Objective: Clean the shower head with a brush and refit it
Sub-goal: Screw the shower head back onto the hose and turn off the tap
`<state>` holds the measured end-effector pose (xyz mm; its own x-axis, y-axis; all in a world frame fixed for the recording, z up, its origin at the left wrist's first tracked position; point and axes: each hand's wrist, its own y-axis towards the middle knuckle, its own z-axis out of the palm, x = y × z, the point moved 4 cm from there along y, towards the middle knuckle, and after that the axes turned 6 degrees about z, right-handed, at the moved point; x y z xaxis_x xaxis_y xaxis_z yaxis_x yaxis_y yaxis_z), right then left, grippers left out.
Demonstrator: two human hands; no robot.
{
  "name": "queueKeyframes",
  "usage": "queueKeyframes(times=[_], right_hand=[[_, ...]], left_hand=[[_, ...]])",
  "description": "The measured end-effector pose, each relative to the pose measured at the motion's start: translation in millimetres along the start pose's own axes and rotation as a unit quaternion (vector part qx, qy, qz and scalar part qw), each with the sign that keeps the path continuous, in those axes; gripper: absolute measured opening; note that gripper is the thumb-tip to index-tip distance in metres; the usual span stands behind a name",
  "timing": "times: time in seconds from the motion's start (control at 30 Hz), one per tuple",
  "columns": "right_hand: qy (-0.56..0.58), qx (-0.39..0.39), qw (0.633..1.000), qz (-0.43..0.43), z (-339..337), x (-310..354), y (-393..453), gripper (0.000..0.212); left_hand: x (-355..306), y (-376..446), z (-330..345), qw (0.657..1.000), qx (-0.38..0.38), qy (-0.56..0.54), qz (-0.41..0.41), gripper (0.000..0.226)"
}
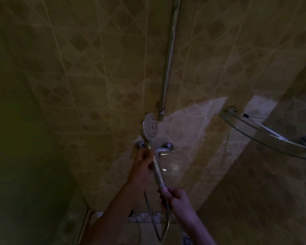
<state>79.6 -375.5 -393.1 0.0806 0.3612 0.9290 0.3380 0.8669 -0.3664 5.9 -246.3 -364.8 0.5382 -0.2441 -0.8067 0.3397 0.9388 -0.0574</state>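
A chrome hand shower head (150, 127) with a round white spray face points up and toward me in the middle of the view. My left hand (143, 160) grips the upper part of its handle, just below the face. My right hand (173, 196) is closed around the joint where the metal hose (164, 225) meets the bottom of the handle. The hose loops down below my wrists. No brush can be made out in the dim light.
A chrome mixer tap (163, 149) sits on the tiled wall right behind the shower head. A vertical riser rail (170, 55) climbs above it. A glass corner shelf (265, 133) juts out at the right. A marble ledge (145, 217) lies low.
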Motion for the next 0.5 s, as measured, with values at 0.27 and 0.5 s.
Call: queueKeyframes(times=[0.27, 0.5], right_hand=[[0.023, -0.009, 1.000, 0.010, 1.1, 1.4, -1.9, 0.022], [0.013, -0.006, 1.000, -0.007, 1.4, 8.5, -5.9, 0.022]], left_hand=[[-2.9, -3.8, 4.6, 0.999, 0.011, -0.037, -0.027, 0.026], [3.4, -3.4, 2.3, 0.997, 0.030, -0.048, -0.046, 0.028]])
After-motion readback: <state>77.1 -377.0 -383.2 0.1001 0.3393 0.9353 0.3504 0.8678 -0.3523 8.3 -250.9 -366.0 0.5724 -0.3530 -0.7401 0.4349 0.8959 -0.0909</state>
